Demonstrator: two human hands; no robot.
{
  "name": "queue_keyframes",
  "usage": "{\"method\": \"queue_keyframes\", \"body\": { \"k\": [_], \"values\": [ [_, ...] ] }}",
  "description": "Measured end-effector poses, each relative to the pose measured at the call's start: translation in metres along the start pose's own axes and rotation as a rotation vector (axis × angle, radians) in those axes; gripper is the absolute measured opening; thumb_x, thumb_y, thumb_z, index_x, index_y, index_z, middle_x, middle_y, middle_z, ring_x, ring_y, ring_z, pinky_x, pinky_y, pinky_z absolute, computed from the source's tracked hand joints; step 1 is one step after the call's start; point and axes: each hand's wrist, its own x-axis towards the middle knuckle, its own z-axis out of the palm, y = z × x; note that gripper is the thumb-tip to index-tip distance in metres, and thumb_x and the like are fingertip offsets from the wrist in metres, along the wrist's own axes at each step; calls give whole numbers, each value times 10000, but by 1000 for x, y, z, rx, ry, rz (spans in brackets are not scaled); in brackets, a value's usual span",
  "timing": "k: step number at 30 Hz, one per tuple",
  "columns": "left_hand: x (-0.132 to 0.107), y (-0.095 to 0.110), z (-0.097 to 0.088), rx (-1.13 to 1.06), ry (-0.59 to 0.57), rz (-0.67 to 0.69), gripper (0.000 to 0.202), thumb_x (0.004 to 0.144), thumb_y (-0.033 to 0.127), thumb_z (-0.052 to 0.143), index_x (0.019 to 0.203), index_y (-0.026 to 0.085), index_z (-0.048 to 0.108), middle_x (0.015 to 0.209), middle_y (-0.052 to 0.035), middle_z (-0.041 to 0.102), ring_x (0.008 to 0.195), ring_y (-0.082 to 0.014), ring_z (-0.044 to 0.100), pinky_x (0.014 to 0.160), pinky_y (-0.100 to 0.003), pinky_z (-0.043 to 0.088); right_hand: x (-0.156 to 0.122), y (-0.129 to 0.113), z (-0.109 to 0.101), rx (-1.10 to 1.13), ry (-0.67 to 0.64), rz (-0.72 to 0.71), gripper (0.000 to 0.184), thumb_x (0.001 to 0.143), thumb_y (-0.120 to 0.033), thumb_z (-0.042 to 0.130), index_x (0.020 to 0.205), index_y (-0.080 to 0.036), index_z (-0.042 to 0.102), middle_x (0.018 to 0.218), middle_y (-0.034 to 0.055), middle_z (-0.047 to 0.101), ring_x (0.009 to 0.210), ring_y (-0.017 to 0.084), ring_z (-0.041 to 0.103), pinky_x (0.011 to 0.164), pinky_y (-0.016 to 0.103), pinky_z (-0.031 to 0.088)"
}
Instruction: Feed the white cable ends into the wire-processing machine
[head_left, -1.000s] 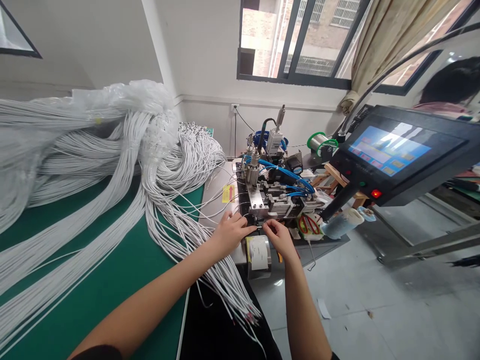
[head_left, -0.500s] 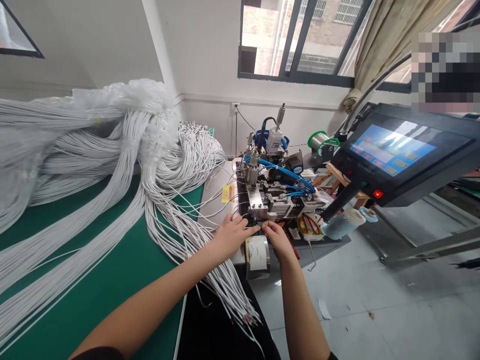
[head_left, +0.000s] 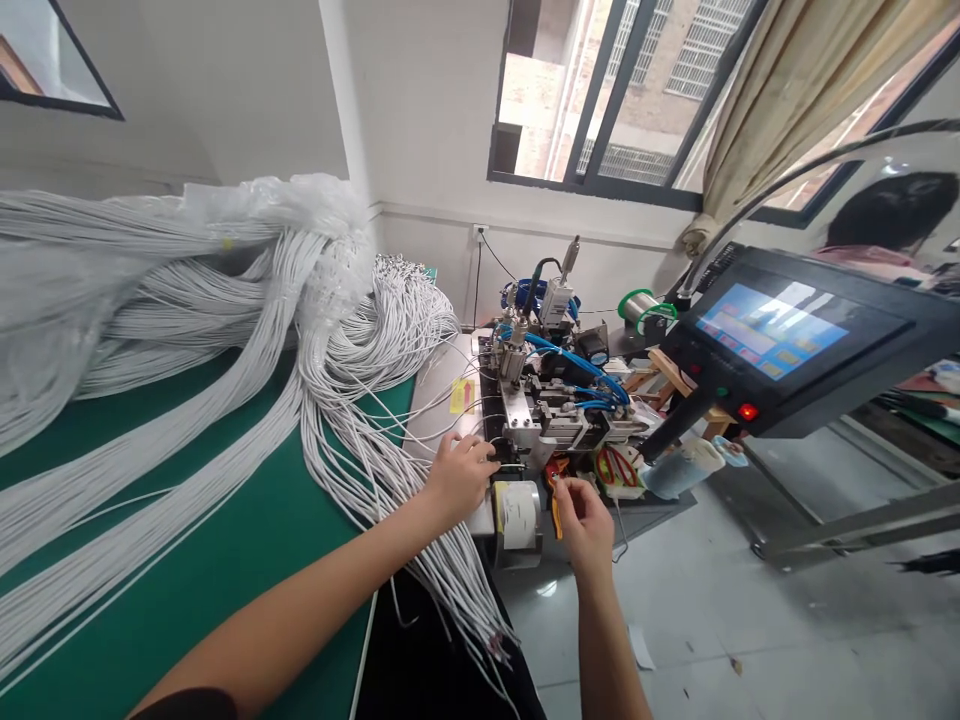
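My left hand is at the front of the bench machine, fingers curled round a white cable whose end points right. Farther right, my right hand is closed in a pinch, apart from the left. Whatever its fingertips hold, if anything, is too small to make out. Just beside them are orange-handled pliers, partly behind the fingers. Below the cable's end sits a roll with a white label. More white cables run under my left forearm and over my lap.
A big bundle of white cables, partly wrapped in plastic, lies on the green table. Right of the machine are a control screen, red-handled scissors and a solder-like wire spool. Another person is at the far right.
My right hand has moved right and down, away from the left, uncovering the orange-handled pliers. The left hand stays by the machine, its fingers more curled. The camera view has shifted slightly.
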Motion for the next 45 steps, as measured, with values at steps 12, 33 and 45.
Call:
{"method": "queue_keyframes", "body": {
  "k": [12,33,45],
  "values": [
    [9,4,4,45,-137,-235,494,827,213,512,1317,167,477,1475,-162,344,1359,-313,278,1066,-545,242,-91,-18,14,-322,-334,-435,505,893,-288,525,1382,-241,405,1317,137,511,1219,306,492,961,459,477],
    [-43,-218,-109,127,100,-1197,619,884,460,431,1354,58,400,1382,-238,440,1294,-374,395,1030,-464,350,-113,-25,85,312,-878,175,578,725,-460,727,1185,-138,590,1118,112,672,1039,283,616,924,380,469],
    [-27,-271,-82,53,-2,-1280,652,852,616,432,1187,58,477,1187,-272,600,1096,-365,596,810,-394,476,-104,-8,93,331,-950,388,535,654,-622,715,916,-163,632,693,17,571,594,151,536,551,256,446]
  ]
}}
